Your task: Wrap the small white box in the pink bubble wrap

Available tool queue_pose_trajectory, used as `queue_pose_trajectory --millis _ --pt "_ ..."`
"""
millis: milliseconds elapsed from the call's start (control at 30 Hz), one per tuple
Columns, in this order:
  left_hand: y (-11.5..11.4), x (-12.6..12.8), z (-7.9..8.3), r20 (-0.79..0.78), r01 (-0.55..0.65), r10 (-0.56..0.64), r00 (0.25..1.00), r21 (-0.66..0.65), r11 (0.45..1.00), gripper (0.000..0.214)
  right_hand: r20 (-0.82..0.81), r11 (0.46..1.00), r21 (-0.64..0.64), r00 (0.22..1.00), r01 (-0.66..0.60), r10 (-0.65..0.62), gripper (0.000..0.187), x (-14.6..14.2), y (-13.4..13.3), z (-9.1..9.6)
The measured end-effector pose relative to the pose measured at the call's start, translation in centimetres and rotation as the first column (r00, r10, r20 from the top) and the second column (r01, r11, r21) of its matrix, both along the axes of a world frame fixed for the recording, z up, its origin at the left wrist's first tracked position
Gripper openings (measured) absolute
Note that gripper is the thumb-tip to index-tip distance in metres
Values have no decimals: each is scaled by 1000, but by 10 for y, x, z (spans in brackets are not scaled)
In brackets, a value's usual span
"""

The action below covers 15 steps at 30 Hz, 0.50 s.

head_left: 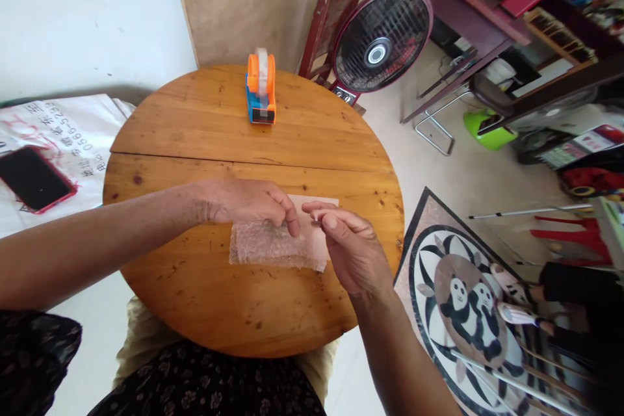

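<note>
Folded clear bubble wrap [273, 250] lies on the round wooden table [195, 292] in front of me, with a flat pale sheet edge showing at its far right. My left hand [251, 203] hovers over the wrap, palm down, with its fingers loosely bent and the index finger pointing down; nothing shows in it. At the right end of the wrap, my right hand [353, 244] is raised with thumb and forefinger brought together. A tiny pale bit seems to sit between those fingertips, too small to name.
An orange and blue tape dispenser [262, 94] stands toward the table's far edge. Behind the table is a dark red fan [383, 39]. A phone [36, 179] lies on a white printed sack [92, 123] at the left. A panda-patterned floor panel [468, 312] is at the right.
</note>
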State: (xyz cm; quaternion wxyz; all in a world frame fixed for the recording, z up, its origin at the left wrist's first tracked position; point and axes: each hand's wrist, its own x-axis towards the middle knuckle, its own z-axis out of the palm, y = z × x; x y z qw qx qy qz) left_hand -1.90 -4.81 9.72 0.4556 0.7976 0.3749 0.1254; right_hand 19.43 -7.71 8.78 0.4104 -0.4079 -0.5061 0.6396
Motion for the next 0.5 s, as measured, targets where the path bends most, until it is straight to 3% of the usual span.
queue_pose_trajectory --millis 100,333,500 --pt "4 -3 4 119 45 -17 993 -235 971 38 4 998 38 999 -50 50 8 4 -1 -4" --pt "13 -3 -8 236 71 30 971 -405 911 33 77 989 91 991 -119 112 10 13 -5 -11" --pt "9 4 -3 135 -111 199 971 -485 867 27 128 982 138 986 -127 110 11 17 -8 -15"
